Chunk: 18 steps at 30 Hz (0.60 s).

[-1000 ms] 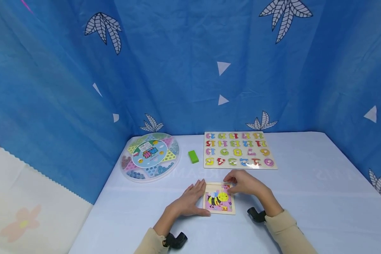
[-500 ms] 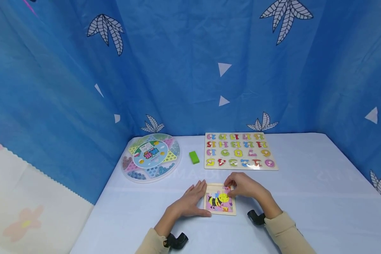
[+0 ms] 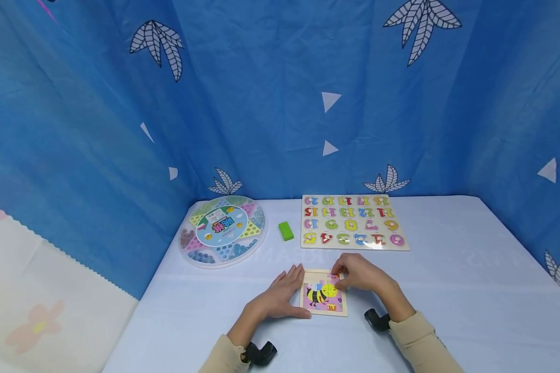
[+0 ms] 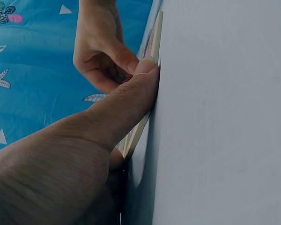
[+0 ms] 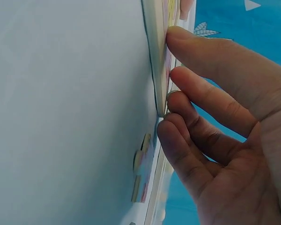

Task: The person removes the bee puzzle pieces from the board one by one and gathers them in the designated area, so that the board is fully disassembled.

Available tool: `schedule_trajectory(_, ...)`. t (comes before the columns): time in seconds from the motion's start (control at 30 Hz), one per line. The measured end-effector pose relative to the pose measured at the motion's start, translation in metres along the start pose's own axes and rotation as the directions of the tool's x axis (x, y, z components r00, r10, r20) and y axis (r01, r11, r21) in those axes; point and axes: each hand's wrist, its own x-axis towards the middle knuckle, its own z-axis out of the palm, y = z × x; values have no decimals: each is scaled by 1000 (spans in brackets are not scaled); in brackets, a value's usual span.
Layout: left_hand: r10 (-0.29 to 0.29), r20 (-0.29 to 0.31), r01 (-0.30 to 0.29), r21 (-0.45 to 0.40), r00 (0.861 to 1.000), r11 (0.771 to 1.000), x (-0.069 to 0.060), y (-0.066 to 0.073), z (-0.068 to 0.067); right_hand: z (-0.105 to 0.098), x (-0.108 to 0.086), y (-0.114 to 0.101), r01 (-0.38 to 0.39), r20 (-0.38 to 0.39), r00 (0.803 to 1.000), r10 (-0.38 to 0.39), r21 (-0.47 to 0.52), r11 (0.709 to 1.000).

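Note:
A small wooden tray puzzle (image 3: 323,298) with a bee picture lies on the table, bare wood showing along its upper left. My left hand (image 3: 282,296) rests at its left side with fingers straight, and the thumb lies at the lower edge. Over the upper right corner, my right hand (image 3: 361,272) has bent fingers, thumb and index fingertip on a pink puzzle piece (image 3: 332,276) that they partly cover. In the right wrist view, a small loose piece (image 5: 143,168) with a knobbed outline lies beyond the tray; the right hand hides that spot in the head view.
A wooden number board (image 3: 352,223) lies behind the tray puzzle. Left of it are a green block (image 3: 285,231) and a round marble game (image 3: 223,231) under a clear cover. Blue cloth (image 3: 280,103) hangs along the white table's (image 3: 448,290) back and sides.
My right hand shifts very slightly down over the upper right corner of the tray puzzle, its fingers staying on the piece. My left hand keeps its place at the side.

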Motion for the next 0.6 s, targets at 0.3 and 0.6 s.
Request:
schedule_trajectory(0.3,2,0,-2,-6,1000,1000,2,-3,1,-1,0,-4,10,1,1000,-10,-15,1000)
schedule_trajectory(0.6,-1,10,1,-9,1000,1000,2,-2,2,-1,0,-2,4,3,1000,-4,3,1000)
